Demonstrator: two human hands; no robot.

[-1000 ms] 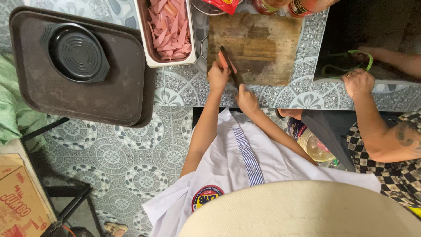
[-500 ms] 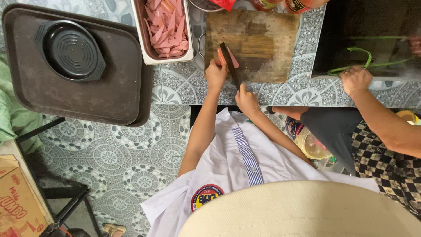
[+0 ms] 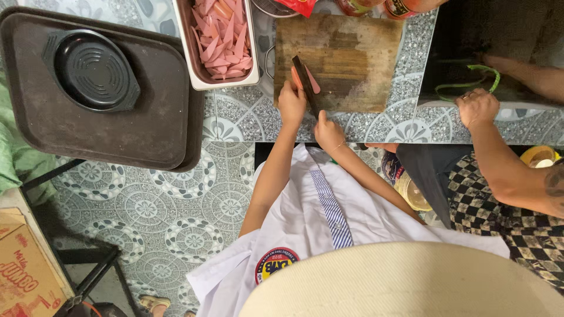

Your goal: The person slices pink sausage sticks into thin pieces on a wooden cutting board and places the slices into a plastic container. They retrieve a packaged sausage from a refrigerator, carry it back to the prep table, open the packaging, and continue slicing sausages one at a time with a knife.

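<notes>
A wooden cutting board [image 3: 352, 56] lies on the speckled counter. At its near left corner rests a pink sausage piece [image 3: 313, 81]. My left hand [image 3: 291, 103] holds that piece down with its fingertips. A dark-bladed knife [image 3: 303, 79] lies across the sausage, and my right hand [image 3: 329, 132] is shut on its handle just off the board's front edge. Both arms reach up from my white shirt.
A metal tray [image 3: 254, 53] of several pink sausage slices stands left of the board. Stacked brown trays [image 3: 147, 126] carry a black bowl [image 3: 92, 70]. At right, another person's hand [image 3: 477, 107] touches green stalks [image 3: 483, 79]. A cardboard box [image 3: 26, 273] sits bottom left.
My hands and the knife stay at the board's corner over the sausage. The other person's far hand has drawn back toward the right.
</notes>
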